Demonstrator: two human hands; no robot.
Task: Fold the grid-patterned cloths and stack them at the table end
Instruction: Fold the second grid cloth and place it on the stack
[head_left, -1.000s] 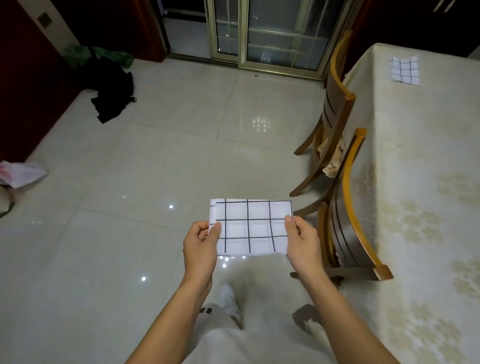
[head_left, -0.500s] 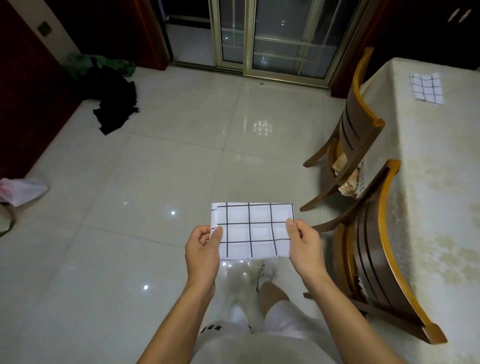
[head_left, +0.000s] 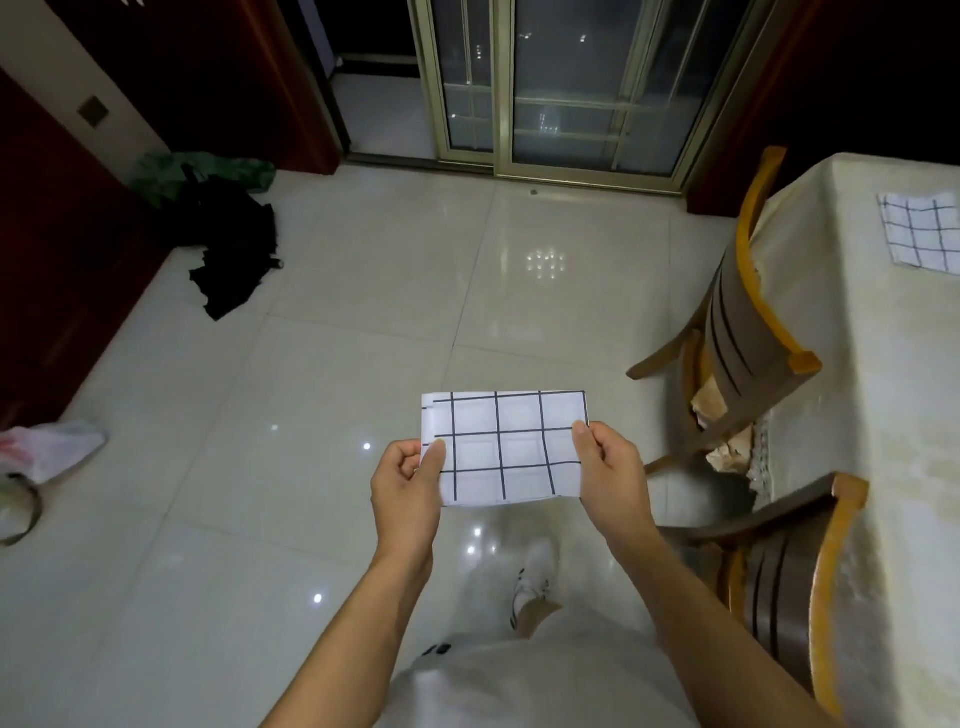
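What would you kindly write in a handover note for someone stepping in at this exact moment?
Left hand: pinches the left edge of the held cloth.
Right hand: pinches its right edge.
The held cloth is folded into a small rectangle, in the air above the tiled floor, away from the table.
A second cloth, also folded, lies at the table's far end.
Done: both are folded, one is placed.
Left: likely walk past the chairs and lay the held cloth on the second cloth.
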